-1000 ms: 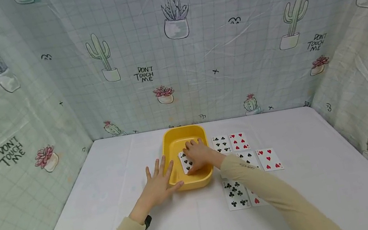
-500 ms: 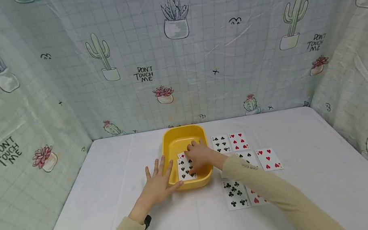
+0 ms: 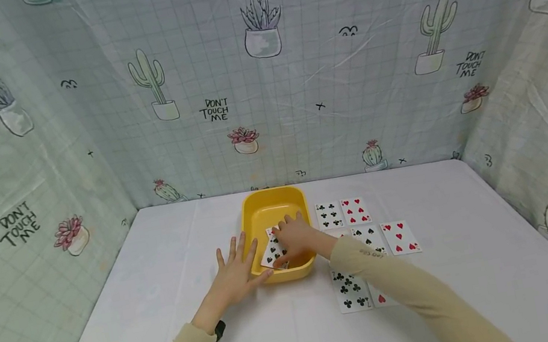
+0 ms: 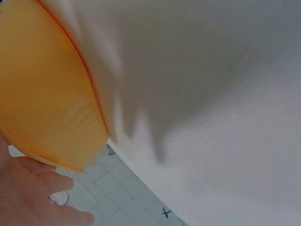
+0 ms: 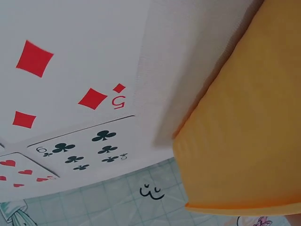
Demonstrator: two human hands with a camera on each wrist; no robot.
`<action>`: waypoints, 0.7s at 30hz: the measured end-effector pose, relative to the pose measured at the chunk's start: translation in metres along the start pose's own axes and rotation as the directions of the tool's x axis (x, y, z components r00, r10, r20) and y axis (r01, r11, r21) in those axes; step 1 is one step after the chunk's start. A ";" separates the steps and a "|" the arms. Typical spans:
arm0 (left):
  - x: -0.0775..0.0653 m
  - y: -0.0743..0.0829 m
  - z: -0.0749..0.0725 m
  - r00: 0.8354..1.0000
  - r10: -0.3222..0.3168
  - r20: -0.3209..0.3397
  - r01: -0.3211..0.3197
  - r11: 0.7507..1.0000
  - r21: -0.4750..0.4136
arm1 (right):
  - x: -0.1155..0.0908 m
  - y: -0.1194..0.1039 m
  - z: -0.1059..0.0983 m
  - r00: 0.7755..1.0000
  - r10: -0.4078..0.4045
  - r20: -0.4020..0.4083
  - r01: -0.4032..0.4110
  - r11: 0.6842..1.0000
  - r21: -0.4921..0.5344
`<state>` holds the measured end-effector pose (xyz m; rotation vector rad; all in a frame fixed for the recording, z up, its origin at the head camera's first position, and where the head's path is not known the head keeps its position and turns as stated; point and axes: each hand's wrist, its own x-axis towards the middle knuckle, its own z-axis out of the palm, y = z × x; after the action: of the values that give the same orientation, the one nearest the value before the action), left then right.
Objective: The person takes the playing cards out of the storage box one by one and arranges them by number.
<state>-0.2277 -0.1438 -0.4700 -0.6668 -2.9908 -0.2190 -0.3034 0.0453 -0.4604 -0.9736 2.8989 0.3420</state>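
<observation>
A yellow plastic tray [image 3: 292, 275] stands at the middle of the white table. Inside it lie black-suited playing cards [image 3: 270, 259], slanted and partly covered by my right hand [image 3: 297, 238]. That hand pinches the cards, fingertips at their far edge and thumb at the near edge. My left hand [image 3: 233, 277] has its fingers spread along the tray's left side, thumb at the near left corner. In the left wrist view, the left fingers [image 4: 51, 181] show beside the tray's rim. The right wrist view shows the tray's outer wall [image 5: 240, 127], while the right hand is almost wholly hidden.
Right of the tray, playing cards lie face up in rows: a six of clubs [image 3: 329, 215], a six of hearts [image 3: 356, 211], a five of hearts [image 3: 401, 238], a seven of clubs [image 3: 352, 291], a five of diamonds [image 5: 70, 80] and others. The right sleeve [image 3: 396, 271] overlaps some. Patterned cloth [image 3: 316, 66] hangs behind.
Within the tray, the cards have shifted left and toward me, then turned aslant under my right hand. A diamond card showed briefly behind the top one. My left hand stays put.
</observation>
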 end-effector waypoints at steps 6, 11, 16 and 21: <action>-0.001 0.000 0.000 1.000 0.001 0.000 -0.001 1.000 0.003 | -0.003 -0.009 -0.001 1.000 0.012 -0.001 -0.012 0.999 -0.032; -0.001 -0.001 0.001 1.000 -0.001 -0.002 0.001 1.000 0.005 | -0.003 -0.010 0.002 1.000 0.014 -0.013 -0.014 0.999 -0.037; -0.001 -0.001 0.001 1.000 -0.003 -0.007 0.003 1.000 0.006 | 0.000 -0.008 0.005 1.000 0.009 -0.017 -0.009 0.999 -0.032; -0.001 0.000 0.001 1.000 0.000 -0.012 0.000 1.000 -0.002 | 0.000 -0.005 0.004 1.000 -0.005 -0.022 0.005 1.000 -0.008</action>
<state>-0.2270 -0.1444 -0.4713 -0.6634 -2.9798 -0.2249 -0.2999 0.0424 -0.4655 -0.9923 2.9158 0.3452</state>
